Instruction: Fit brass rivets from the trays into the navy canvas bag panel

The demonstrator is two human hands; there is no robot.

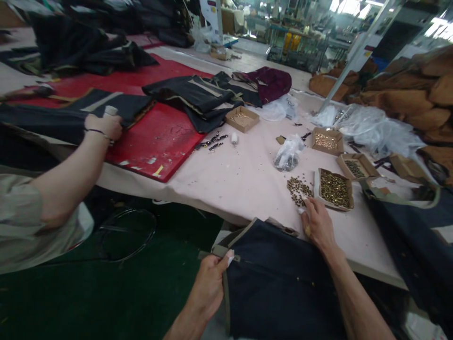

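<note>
Left hand (211,283), fingers pinching the edge of a dark cloth panel (272,283), held at the counter (226,189) edge; loose brass studs (297,186); right hand (320,224), fingers bent beside them, whether gripping one I cannot tell; stud-picking apparently in hand, calling for a fine pinch; open carton (350,198), holding similar studs.

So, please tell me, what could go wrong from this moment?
The right hand is close to the loose metal pieces; a careless brush could scatter them. The open box beside them holds many more; a bump might spill some. The dark fabric, held by the left hand near one corner, might slip if that grip loosens.
</note>
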